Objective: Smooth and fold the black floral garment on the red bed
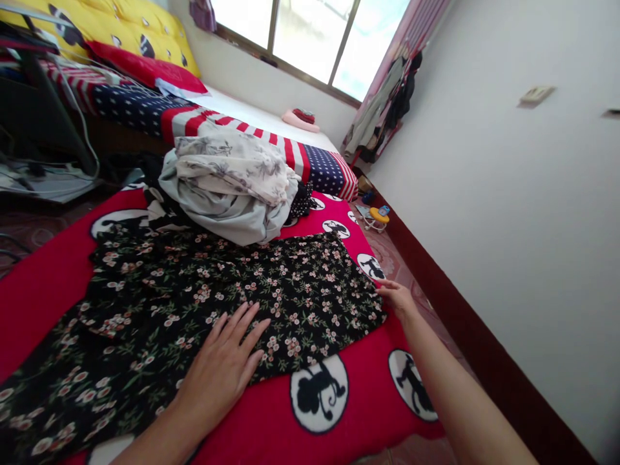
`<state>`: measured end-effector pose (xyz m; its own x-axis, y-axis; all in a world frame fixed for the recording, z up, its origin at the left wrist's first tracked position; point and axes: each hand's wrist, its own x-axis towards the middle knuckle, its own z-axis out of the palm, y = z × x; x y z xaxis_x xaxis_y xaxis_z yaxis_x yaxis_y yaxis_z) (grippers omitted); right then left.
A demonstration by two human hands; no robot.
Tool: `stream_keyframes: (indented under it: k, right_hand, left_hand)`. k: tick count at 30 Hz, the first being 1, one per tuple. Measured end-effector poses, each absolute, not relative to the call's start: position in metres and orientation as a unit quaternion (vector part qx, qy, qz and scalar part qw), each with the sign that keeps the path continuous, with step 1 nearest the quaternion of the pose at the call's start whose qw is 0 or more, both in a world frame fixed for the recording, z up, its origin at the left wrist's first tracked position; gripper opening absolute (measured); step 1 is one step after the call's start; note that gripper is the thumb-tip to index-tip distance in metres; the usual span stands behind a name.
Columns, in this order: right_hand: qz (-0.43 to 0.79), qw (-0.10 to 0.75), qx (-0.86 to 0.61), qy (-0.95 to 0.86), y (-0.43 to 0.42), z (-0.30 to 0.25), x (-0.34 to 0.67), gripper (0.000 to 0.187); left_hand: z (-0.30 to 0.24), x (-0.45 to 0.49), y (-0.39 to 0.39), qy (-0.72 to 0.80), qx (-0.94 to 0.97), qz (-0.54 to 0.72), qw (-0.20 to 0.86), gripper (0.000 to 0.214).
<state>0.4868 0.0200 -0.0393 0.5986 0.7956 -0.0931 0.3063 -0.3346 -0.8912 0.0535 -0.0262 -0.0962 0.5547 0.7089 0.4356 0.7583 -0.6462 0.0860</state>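
- The step in hand looks like smoothing and squaring a black floral garment (232, 284) that lies spread on a red blanket (271, 426) printed with monkey circles.
- The left hand (220, 368) lies flat on the cloth near its 6 o'clock edge, fingers (242, 323) stretched out and slightly spread, gripping nothing.
- The right hand (398, 298) sits at the garment's 3 o'clock corner, fingers touching the hem; whether they pinch it or only rest there I cannot tell.
- A next move, by my judgement, calls for a firm hold on that corner while the flat palm pins the cloth.
- The garment is thin and limp, black with small pale flowers, creased toward 9 o'clock.
- A heap of pale clothes (227, 187) lies at 12 o'clock, touching the garment's far edge.
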Motion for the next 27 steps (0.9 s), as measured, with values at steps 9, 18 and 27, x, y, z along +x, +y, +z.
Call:
stream_keyframes:
  k: [9, 18, 27]
  right_hand:
    - [0.18, 0.334, -0.758, -0.531, 0.016, -0.032, 0.462, 0.044]
    - [0.107, 0.223, -0.786, -0.567, 0.027, -0.036, 0.438, 0.02]
    - [-0.045, 0.162, -0.786, -0.595, 0.034, -0.052, 0.382, 0.048]
  left_hand:
    - [-0.094, 0.053, -0.026, -0.413, -0.881, -0.227, 0.052, 0.047]
    - [-0.087, 0.054, -0.031, -0.436, -0.878, -0.198, -0.002, 0.049]
    - [-0.075, 0.053, -0.035, -0.45, -0.863, -0.198, -0.116, 0.049]
